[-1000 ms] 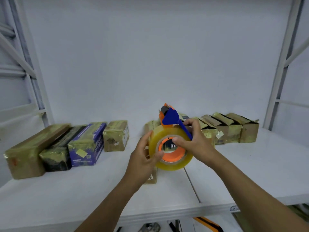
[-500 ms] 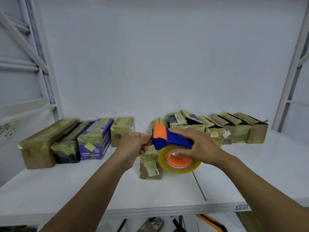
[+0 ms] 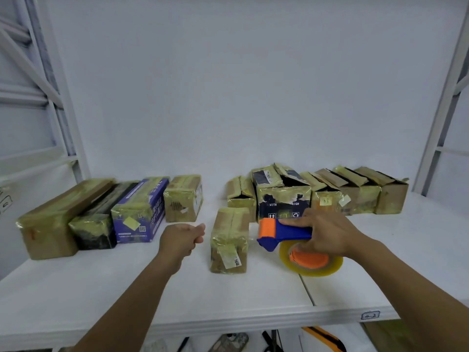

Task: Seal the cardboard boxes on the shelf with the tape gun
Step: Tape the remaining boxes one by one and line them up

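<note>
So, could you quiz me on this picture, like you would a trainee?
1. Which hand grips the tape gun? A left, B right.
2. True or false: boxes in the right-hand row have raised flaps.
3. Fill in: the lone front box stands between the two ____.
Key: 1 B, the right hand; 2 true; 3 hands.

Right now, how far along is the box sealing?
Done, it seems: the four boxes on the left look taped shut. In hand: the right hand grips the tape gun beside the lone front box, which already carries tape; the left hand is curled next to it. Left to do: the row of boxes on the right has flaps standing open.
</note>
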